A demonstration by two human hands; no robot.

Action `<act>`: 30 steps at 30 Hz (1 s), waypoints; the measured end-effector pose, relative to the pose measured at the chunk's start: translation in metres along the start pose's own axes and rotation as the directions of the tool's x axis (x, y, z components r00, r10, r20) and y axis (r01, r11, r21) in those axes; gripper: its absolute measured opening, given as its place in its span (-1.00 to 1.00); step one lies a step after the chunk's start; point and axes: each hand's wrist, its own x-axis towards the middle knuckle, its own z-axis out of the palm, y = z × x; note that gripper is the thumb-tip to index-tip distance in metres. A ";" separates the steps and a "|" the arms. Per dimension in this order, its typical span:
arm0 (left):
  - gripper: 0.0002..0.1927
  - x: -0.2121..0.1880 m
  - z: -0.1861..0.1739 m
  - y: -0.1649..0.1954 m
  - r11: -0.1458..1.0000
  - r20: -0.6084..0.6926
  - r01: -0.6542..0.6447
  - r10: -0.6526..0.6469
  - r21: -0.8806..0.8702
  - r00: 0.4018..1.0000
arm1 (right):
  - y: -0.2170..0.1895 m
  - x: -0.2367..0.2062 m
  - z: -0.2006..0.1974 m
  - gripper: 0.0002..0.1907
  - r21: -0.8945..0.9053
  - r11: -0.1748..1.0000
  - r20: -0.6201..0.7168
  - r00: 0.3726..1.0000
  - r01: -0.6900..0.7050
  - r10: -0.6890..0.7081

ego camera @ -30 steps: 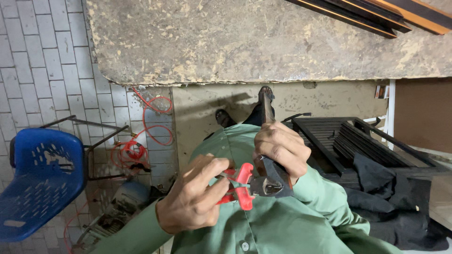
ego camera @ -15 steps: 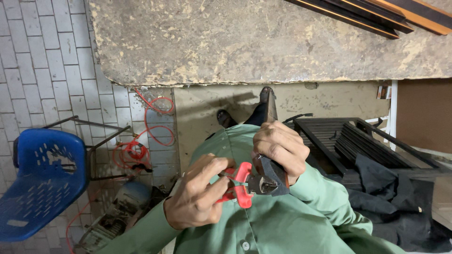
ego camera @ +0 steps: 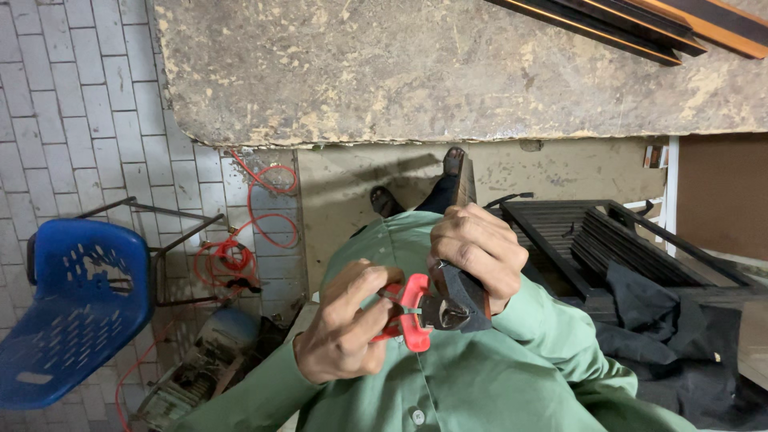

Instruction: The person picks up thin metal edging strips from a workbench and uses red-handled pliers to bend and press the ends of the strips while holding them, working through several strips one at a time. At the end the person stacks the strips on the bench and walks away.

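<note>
**A:** Head view, centre of the frame: what does each hand have?

**B:** The left hand (ego camera: 344, 328) is closed round the red-handled pliers (ego camera: 410, 314), fingers wrapped on the handles. The right hand (ego camera: 474, 254) is clenched on a dark flat piece (ego camera: 462, 290), which runs up toward the top of the frame as a narrow strip. The pliers' nose meets that piece at its lower end, just below the right thumb.

**A:** How would you do this bit well?

**B:** My judgement: keep the piece braced against the chest, squeeze evenly, and keep the right fingertips away from the nose of the pliers.

**A:** Any containers?

**B:** A black slatted crate (ego camera: 576, 240) at right, with more dark slats lying in it and black cloth (ego camera: 664, 320) draped beside it. The blue chair (ego camera: 72, 304) at lower left holds nothing I can see. A red cable (ego camera: 240, 248) coils on the tiled floor, below the worn counter (ego camera: 432, 72).
</note>
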 end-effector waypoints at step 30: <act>-0.75 -0.006 0.059 -0.052 0.954 -0.272 -0.299 0.295 0.030 0.916 | -0.003 -0.005 -0.007 -0.67 0.037 0.999 0.035 0.999 -0.034 0.032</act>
